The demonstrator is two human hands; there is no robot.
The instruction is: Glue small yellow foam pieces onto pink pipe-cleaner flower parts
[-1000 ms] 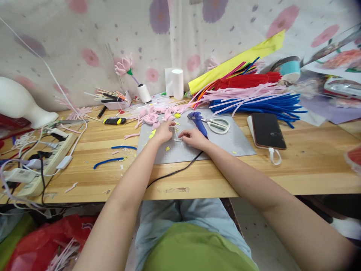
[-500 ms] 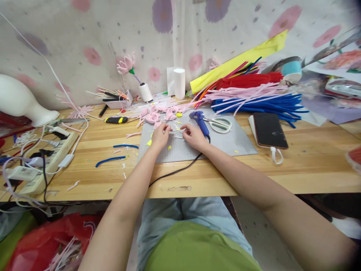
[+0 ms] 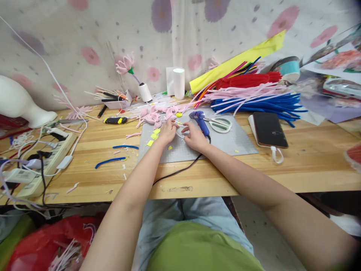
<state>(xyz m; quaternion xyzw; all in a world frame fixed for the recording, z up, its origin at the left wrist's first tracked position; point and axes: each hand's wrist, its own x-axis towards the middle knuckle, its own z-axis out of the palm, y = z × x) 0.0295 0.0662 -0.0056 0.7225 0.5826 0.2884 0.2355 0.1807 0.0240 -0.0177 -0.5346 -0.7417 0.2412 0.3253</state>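
Note:
My left hand (image 3: 168, 131) is closed in a pinch above the grey cutting mat (image 3: 237, 141); what its fingertips hold is too small to make out. Just to its right, my right hand (image 3: 195, 137) has its fingers apart and curved, with nothing visible between them. A thin whitish strip (image 3: 179, 136) lies between the two hands. Yellow scraps (image 3: 153, 136) are scattered beside my left wrist. Behind the hands lie pink fuzzy petals (image 3: 152, 116). A blue glue gun (image 3: 200, 122) rests right behind my right hand, next to white-handled scissors (image 3: 221, 125).
Bundles of blue pipe cleaners (image 3: 262, 105) and red ones (image 3: 251, 80) lie at the back right. A phone (image 3: 270, 129) is on the right. A yellow-black utility knife (image 3: 115, 120), blue pieces (image 3: 109, 162) and a power strip (image 3: 53, 162) are left. The glue gun's cord (image 3: 180, 173) crosses the front.
My left hand has shifted slightly right and up, uncovering yellow scraps on the mat. The fingers of my right hand have spread apart.

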